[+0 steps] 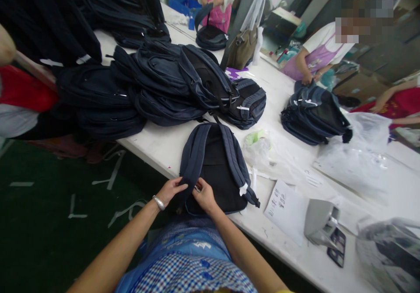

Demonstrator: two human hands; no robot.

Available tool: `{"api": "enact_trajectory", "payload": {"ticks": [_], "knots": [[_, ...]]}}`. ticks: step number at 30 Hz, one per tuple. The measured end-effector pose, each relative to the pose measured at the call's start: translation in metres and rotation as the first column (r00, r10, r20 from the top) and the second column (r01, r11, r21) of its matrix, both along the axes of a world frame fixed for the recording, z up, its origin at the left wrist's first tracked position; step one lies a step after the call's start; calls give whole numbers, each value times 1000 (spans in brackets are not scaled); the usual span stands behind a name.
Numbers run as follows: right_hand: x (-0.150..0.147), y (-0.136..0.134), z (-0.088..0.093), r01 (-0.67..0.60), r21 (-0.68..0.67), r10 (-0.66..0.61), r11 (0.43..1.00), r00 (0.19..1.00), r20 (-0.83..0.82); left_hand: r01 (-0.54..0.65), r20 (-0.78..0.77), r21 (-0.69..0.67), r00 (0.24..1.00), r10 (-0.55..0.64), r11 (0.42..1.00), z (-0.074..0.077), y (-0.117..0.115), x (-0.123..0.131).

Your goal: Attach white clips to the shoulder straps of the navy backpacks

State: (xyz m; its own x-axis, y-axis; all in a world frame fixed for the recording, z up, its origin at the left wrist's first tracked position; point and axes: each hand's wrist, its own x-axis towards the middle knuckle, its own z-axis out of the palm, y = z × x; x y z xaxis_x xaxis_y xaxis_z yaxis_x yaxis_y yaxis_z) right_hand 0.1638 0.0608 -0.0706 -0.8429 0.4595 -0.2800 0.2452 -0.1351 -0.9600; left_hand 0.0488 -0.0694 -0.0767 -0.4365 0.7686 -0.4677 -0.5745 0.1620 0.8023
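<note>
A dark navy backpack (218, 175) lies on the table edge before me, its black back panel and two padded straps facing up. My left hand (171, 191) pinches the lower part of the left shoulder strap (194, 157) from its outer side. On the inner side of that same strap, my right hand (204, 194) is closed, its fingertips partly hidden; it seems to grip the strap's lower end. A white tag (243, 190) hangs at the bottom of the right strap (232, 157), which neither hand touches.
A heap of navy backpacks (157, 78) covers the table's left. Right of my backpack lie clear plastic bags (259, 148), a handwritten paper (278, 205) and a grey tape dispenser (320, 221). Across the white table (275, 109), co-workers handle other backpacks (315, 113).
</note>
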Motion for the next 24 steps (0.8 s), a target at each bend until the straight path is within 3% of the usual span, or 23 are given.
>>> {"api": "enact_trajectory", "payload": {"ticks": [2,4,7,9,13,16,18,21,24], "knots": [[0,1,-3,-88,-159,75,983,994,-85,-6,-34,-10,999,5,1000,2,0,1],[-2,4,-6,-82,-244,64,966,995,-80,-15,-64,-25,998,13,1000,2,0,2],[-9,6,-12,89,-236,-82,968,996,37,-21,-76,-40,997,18,999,2,1,6],[-13,5,-14,130,-181,-119,975,990,73,-35,-121,-34,992,30,999,0,1,7],[-12,8,-4,-31,34,30,999,999,32,-65,-275,7,959,64,998,-4,2,3],[0,16,7,-173,-42,173,984,985,-14,-70,-290,9,955,70,998,-2,4,1],[9,22,8,-206,-96,211,974,976,50,-77,-273,3,959,75,997,3,4,4],[16,29,-6,-156,108,124,982,958,258,-113,-312,-62,946,89,992,5,5,10],[3,32,-32,-181,363,16,914,910,414,-57,-312,-140,950,11,988,-8,8,10]]}}
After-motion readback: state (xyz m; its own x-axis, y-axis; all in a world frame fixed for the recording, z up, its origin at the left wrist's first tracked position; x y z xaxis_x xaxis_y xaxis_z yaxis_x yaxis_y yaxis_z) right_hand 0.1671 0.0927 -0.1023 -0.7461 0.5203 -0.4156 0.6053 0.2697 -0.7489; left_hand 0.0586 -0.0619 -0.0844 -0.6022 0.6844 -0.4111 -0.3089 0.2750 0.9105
